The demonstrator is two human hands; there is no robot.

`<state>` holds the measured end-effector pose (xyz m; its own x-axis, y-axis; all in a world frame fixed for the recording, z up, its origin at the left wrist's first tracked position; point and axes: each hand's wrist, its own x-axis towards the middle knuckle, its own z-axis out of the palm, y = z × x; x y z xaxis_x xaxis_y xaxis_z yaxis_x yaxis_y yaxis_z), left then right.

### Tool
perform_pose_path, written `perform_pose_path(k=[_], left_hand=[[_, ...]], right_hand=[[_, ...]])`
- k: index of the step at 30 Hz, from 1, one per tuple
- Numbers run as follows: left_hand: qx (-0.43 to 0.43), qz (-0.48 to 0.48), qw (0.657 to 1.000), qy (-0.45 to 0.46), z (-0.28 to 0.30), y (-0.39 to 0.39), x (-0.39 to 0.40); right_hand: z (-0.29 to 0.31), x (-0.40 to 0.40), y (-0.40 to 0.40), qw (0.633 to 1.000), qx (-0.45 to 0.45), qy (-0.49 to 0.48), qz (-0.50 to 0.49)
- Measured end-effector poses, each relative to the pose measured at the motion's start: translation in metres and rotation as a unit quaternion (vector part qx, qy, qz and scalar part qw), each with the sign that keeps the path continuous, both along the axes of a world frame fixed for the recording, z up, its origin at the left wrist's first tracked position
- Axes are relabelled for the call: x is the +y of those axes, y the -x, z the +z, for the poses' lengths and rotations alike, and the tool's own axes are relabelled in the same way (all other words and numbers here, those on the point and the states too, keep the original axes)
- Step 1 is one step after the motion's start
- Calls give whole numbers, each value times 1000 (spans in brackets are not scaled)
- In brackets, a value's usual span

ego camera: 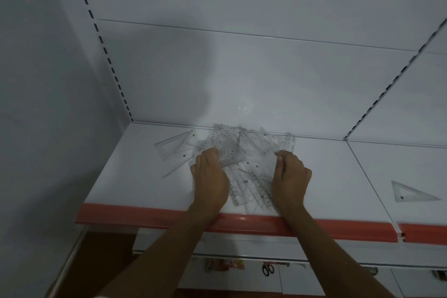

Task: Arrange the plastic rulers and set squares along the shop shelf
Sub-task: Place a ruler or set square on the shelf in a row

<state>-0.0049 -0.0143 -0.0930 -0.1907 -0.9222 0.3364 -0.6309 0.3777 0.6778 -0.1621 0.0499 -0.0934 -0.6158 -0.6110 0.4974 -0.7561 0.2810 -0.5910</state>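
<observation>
Shelf point(125, 176) carries, toward its left edge, a lone clear set square point(177, 144). Next the left hand point(210, 178) lies knuckles up, fingers curled onto the heap of rulers and set squares point(249, 159) mid-shelf against the back edge. The right hand point(291, 176) curls fingers against the heap's right side. Another set square point(408, 192) lies on the neighbouring shelf section, far right.

Two bare forearms, each ending in a bare hand: left hand point(211, 178) and right hand point(291, 179). No gloves, rings, watch or wristband appear on either hand or wrist. Both forearms are uncovered along their full visible length below the hands. A small pale patch behind the left elbow may be a sleeve edge; too little shows to tell.
</observation>
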Motion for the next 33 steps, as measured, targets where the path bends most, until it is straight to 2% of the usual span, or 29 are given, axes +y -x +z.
perform_pose_path(k=[4, 9, 15, 18, 21, 23, 28, 33], left_hand=[[9, -15, 1000, 9, 6, -1, 3], [-35, -27, 998, 48, 8, -1, 3], [-52, -30, 996, 65, 9, -1, 5], [-36, -25, 997, 60, 14, -2, 6], [-13, -25, 994, 102, 16, -3, 7], [-4, -21, 992, 127, 19, -1, 7], [-36, -1, 990, 134, 36, 6, 4], [22, 23, 999, 37, 50, 27, 9]], right_hand=[[4, 2, -1, 1000, 4, 0, 13], [13, 3, 6, 993, -88, 65, 51], [14, 0, 21, 988, -73, 55, 123], [24, -2, 21, 969, -194, 44, 147], [36, -6, 22, 936, -320, 83, 121], [40, -8, 27, 919, -366, 94, 114], [47, 3, 50, 911, -390, 50, 125], [51, 29, 63, 956, -253, 12, 149]])
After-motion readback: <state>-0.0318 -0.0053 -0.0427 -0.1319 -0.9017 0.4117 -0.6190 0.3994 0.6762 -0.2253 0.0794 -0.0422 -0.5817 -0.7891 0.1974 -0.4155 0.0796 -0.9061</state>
